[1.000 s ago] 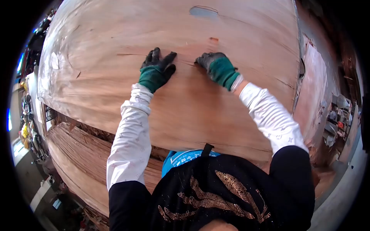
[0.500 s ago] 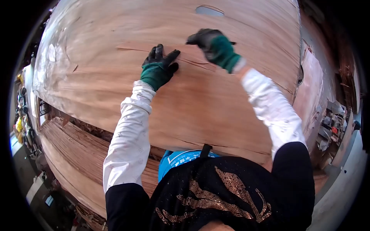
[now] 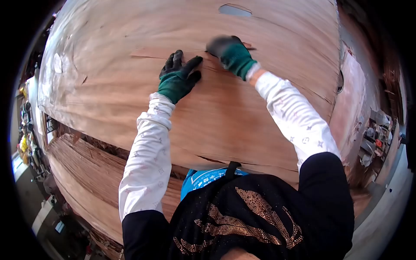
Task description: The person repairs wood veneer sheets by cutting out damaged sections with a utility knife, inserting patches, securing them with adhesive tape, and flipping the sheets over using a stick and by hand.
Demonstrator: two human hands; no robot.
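Observation:
A broad sheet of wood veneer (image 3: 242,125) spreads out in front of me. On it lies a thin strip of veneer (image 3: 149,53), its left end showing beyond my fingers. My left hand (image 3: 178,77), in a black and green glove, rests flat with fingers spread at the strip. To its right, my gloved right hand (image 3: 232,54) is low over the sheet with its fingers curled closed and smeared by motion. Whatever it holds is hidden. A small reddish-brown end shows just behind that hand.
An oval hole (image 3: 235,10) opens in the sheet's far part. A stack of veneer sheets (image 3: 86,167) stands lower on the left. Pale veneer (image 3: 350,93) lies past the right edge, with scraps and small items (image 3: 376,136) beyond. A crack (image 3: 208,159) runs along the near edge.
My right hand has moved slightly left and down, closer to my left hand. A dark tip that stuck out behind it no longer shows. My left hand stays in place.

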